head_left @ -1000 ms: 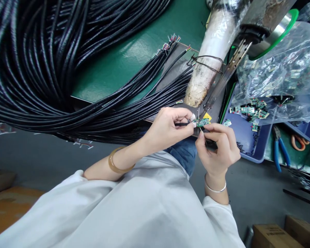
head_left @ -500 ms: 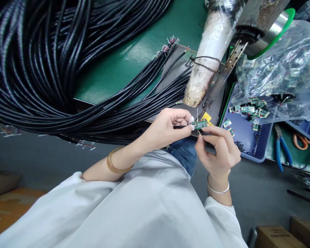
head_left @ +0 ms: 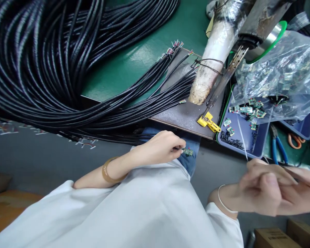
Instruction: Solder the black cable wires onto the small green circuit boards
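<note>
My right hand [head_left: 267, 187] comes through smeared, and I can't be sure whether all the skin running off past its fingers to the right edge belongs to it or partly to another person. My left hand [head_left: 165, 148] hides whatever lies inside its grip; only a small green circuit board [head_left: 188, 151] shows, poking out just past the left fingertips above the blue denim [head_left: 192, 165], its fine parts too small for me to read. The black cables [head_left: 67, 79], glossy and round, lie beyond and left of those fingers, cut off at the frame edges.

Farther out from the left fingertips I have a scorched white tube [head_left: 209, 65] bound with wire, and a perforated metal soldering iron [head_left: 223, 77] whose tip reaches a bright yellow clip [head_left: 208, 122]. Beyond the right fingers sit a smooth blue tray [head_left: 263, 132] and a crinkled clear bag [head_left: 286, 65], both containing little boards.

My left fingers are curled together, clamped on the near end of the circuit board. The right ones look bent; a thin pale strand [head_left: 242, 136] runs down to them, but I can't tell whether they pinch it.
</note>
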`<action>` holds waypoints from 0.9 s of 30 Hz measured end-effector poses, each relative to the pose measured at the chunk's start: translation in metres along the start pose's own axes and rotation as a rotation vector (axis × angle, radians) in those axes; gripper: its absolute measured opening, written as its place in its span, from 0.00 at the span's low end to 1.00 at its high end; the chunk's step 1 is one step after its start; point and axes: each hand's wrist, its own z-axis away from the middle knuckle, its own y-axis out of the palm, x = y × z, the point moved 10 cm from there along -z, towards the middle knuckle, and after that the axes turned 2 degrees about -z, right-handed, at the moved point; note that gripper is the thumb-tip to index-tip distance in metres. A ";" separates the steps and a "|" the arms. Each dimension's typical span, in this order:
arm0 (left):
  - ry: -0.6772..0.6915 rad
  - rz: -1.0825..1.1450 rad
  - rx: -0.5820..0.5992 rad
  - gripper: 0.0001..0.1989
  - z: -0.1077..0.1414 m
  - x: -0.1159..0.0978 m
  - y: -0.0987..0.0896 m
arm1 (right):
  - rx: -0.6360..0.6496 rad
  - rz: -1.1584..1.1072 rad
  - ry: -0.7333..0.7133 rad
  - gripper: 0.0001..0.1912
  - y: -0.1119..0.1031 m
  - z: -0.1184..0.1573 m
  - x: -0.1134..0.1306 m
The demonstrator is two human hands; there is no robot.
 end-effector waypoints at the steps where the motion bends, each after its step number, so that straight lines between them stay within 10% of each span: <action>1: -0.001 -0.010 -0.031 0.08 0.002 0.002 -0.002 | -0.091 0.004 -0.013 0.10 -0.008 0.005 0.005; 6: 0.049 -0.067 -0.504 0.09 0.008 0.002 -0.059 | 0.328 -0.003 0.182 0.07 0.026 0.024 -0.001; 9: -0.049 -0.414 -0.758 0.10 0.006 0.003 -0.093 | 0.300 0.228 0.131 0.06 0.011 0.013 -0.007; 13: -0.164 -0.601 -0.697 0.09 -0.017 0.009 -0.099 | 0.350 0.745 0.022 0.06 0.009 -0.011 -0.041; 17: -0.034 -0.334 -0.613 0.05 -0.010 -0.007 -0.095 | 0.554 0.672 0.118 0.06 0.022 -0.027 -0.094; 23: 0.278 0.283 0.195 0.06 0.019 -0.061 -0.016 | 0.822 0.515 0.246 0.12 0.037 -0.039 -0.129; 27: 0.129 0.466 0.079 0.06 0.023 -0.043 0.015 | 0.818 0.475 0.259 0.15 0.038 -0.043 -0.133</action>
